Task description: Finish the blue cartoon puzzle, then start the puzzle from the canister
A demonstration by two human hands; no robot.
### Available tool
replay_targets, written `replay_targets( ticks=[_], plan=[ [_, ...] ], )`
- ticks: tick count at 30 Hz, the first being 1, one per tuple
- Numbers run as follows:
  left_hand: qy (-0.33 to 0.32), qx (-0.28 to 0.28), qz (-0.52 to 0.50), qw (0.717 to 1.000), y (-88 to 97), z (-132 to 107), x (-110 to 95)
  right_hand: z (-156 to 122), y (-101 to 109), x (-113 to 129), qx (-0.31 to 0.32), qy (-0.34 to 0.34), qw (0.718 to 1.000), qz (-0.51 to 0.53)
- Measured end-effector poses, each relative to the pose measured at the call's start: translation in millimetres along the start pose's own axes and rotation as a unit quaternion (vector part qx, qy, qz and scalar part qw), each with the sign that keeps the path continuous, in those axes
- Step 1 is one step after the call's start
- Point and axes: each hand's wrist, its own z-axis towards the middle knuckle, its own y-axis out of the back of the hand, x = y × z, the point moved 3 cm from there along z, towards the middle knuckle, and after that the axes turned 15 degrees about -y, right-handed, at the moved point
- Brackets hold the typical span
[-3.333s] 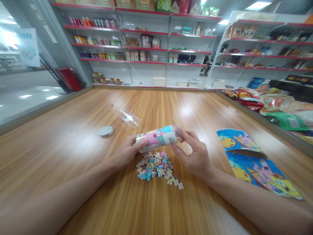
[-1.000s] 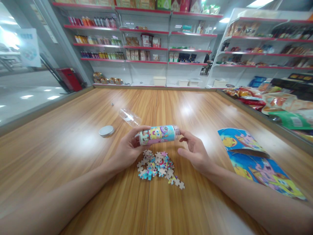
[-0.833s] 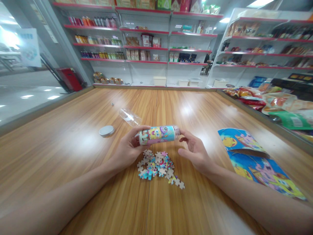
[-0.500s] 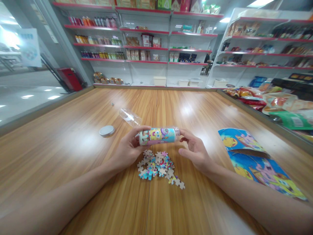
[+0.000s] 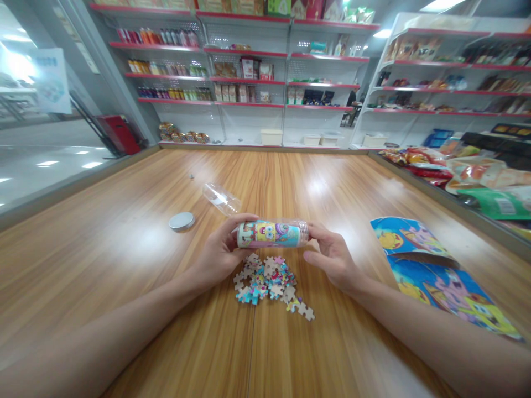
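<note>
A clear plastic jar point(image 5: 271, 234) with a cartoon-printed wrap is held sideways above the table, its threaded mouth facing right. My left hand point(image 5: 224, 243) grips the jar's base end, thumb in front and fingers over the top. At the threaded end, the fingertips of my right hand point(image 5: 329, 251) touch or nearly touch the rim, with the thumb held apart below. Directly under the jar lies a heap of jigsaw pieces point(image 5: 265, 279), some printed side up and others showing plain backs. The jar's inside cannot be made out.
A round silver lid point(image 5: 181, 221) lies to the left, near a second clear plastic jar point(image 5: 221, 199) on its side. On the right rests a curled blue cartoon sheet point(image 5: 448, 287). Packaged goods point(image 5: 489, 177) crowd the table's right edge. Stocked shelves point(image 5: 249, 80) stand behind.
The jar has shifted slightly right and down, bringing its threaded end closer against my right fingers. My left hand keeps its grip. The jigsaw pieces lie as before.
</note>
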Motion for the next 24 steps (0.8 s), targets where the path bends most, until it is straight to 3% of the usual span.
replay_targets(
  ticks=[9,15,24],
  plan=[
    [0.011,-0.013,0.000,1.000,1.4,1.2,2.5,-5.2,-3.3,11.8,0.002,0.055,0.998,-0.030],
    [0.026,0.009,-0.030,0.999,-2.5,1.3,-3.1,-5.9,-10.3,15.9,0.047,0.020,0.998,0.033],
    [0.036,0.045,-0.052,0.997,-3.6,2.2,-6.0,-7.7,-8.3,12.5,0.038,-0.002,0.996,0.079]
  ],
)
